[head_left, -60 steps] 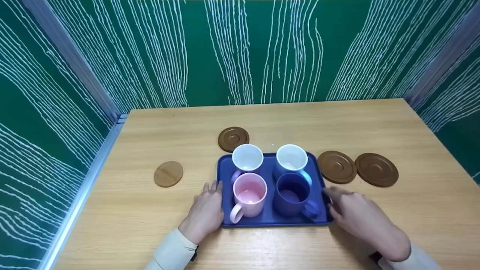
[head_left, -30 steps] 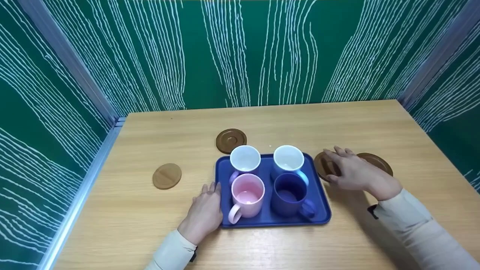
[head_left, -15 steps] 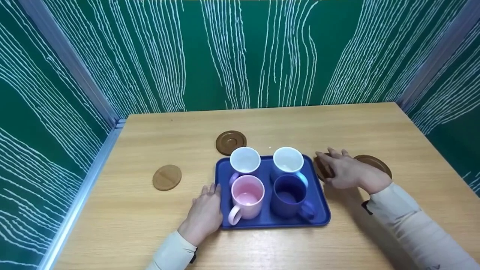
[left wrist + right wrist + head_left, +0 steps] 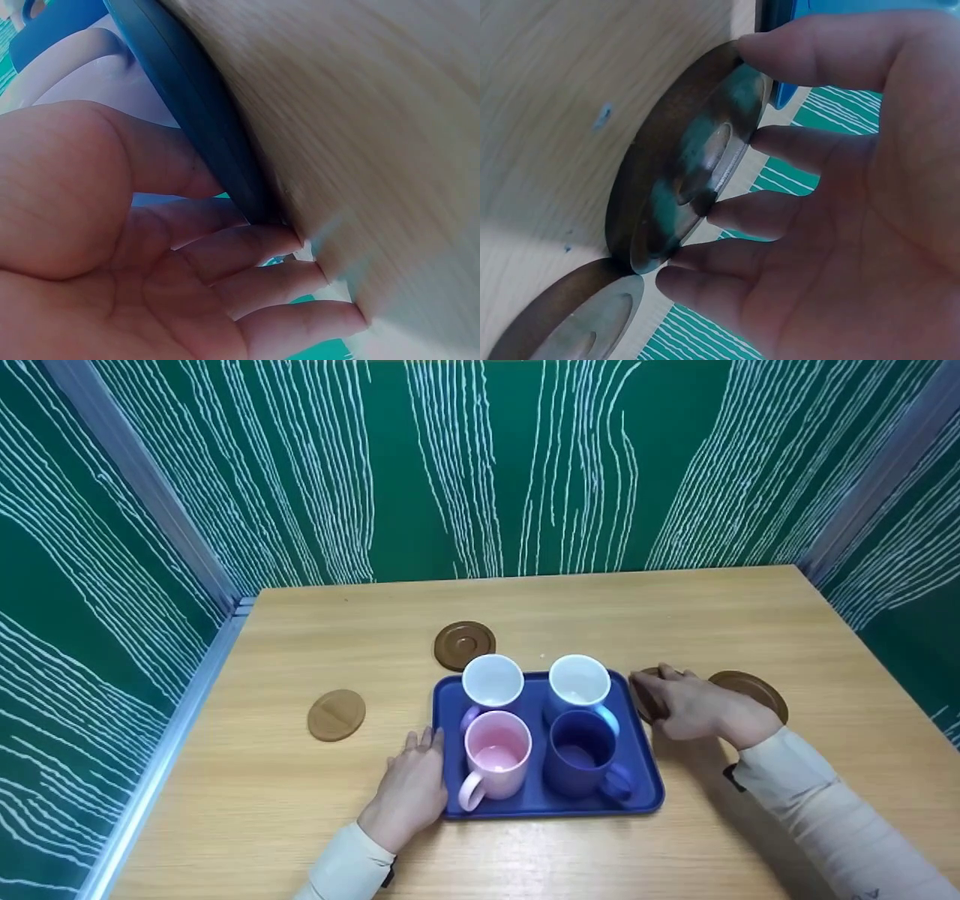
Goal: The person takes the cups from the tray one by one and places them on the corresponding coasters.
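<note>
A blue tray carries a pink mug, a dark blue mug and two mugs with white insides behind them. My left hand lies along the tray's left side. In the left wrist view, its thumb touches the tray's rim and its straight fingertips rest on the table. Right of the tray, my right hand spans a round brown coaster. The right wrist view shows thumb and fingertips at the rim of this coaster, which overlaps a second coaster there.
Another brown coaster lies right of my right hand. One more dark coaster is behind the tray, and a lighter wooden disc lies to the left. Green walls with white lines stand behind the table.
My right hand has left the tray's right side and moved up and right to the coaster, where its fingers have drawn in at the rim. My left hand has stayed beside the tray.
</note>
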`<state>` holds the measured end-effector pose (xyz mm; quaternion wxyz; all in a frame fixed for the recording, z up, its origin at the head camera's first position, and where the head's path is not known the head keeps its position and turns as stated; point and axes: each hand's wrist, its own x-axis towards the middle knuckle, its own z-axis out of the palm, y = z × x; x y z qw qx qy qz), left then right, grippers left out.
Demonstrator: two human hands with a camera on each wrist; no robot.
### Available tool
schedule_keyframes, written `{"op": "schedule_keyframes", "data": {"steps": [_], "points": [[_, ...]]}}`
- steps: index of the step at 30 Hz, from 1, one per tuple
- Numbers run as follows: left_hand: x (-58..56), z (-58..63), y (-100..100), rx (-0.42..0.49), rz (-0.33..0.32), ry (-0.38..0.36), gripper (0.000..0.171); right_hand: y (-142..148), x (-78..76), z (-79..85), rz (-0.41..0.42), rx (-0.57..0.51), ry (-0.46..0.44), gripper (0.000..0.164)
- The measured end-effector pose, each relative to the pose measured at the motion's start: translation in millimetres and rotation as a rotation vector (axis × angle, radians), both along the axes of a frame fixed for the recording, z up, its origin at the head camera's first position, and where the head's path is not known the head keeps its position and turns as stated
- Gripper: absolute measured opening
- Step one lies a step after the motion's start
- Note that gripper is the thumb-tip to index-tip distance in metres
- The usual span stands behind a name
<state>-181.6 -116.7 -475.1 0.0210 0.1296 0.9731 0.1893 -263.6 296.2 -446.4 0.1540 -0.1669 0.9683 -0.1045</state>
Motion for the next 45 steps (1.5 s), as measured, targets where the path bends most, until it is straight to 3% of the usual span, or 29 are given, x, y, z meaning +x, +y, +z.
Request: {"op": "schedule_keyframes", "data": {"steps": [16, 34, 45], "points": [[-0.7, 1.3, -1, -0.004, -0.001, -0.001, 0.056, 1, -2.9, -0.1, 0.027, -0.027, 0.037, 0.087], [1.1, -0.3, 1, -0.012, 0.004, -0.013, 0.057, 5, -21.5, -8.0, 0.035, -0.026, 0.09, 0.083], [-0.4, 0.8, 2, -0.007, 0.009, -0.021, 0.057, 5, -33.6, -2.6, -0.021, -0.065, 0.027, 0.084]]}}
